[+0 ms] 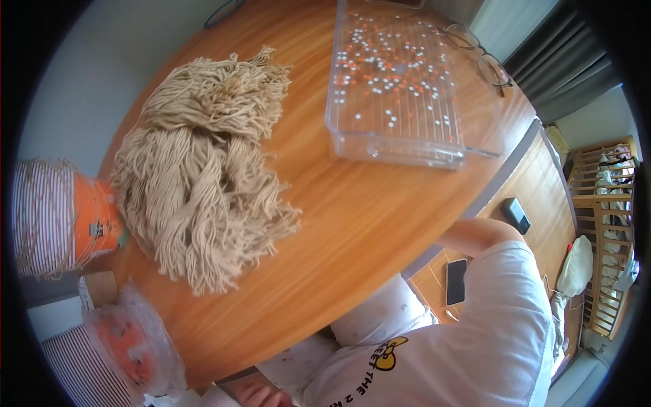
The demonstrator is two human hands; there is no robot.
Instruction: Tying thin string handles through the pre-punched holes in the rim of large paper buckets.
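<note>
Only the fingers of the left hand (261, 395) show, low at the table (352, 224) edge with nothing visibly in them, so whether it is spread or curled cannot be told; the right hand is hidden beyond the bent elbow. Nearest lies one crinkled plastic bag (132, 339) with orange inside, then one bundle of beige cord (196, 183) on the tabletop. Its loose strands would probably snag unless lifted from the gathered middle. Farther off are one orange-ended spool (61, 217), one clear tray of beads (400, 142) and one pair of glasses (485, 61).

Fingers (261, 395) cut off by lower edge, grip hidden. Other hand hidden below table (352, 224). Beads in clear tray (400, 152) too small to tell.
</note>
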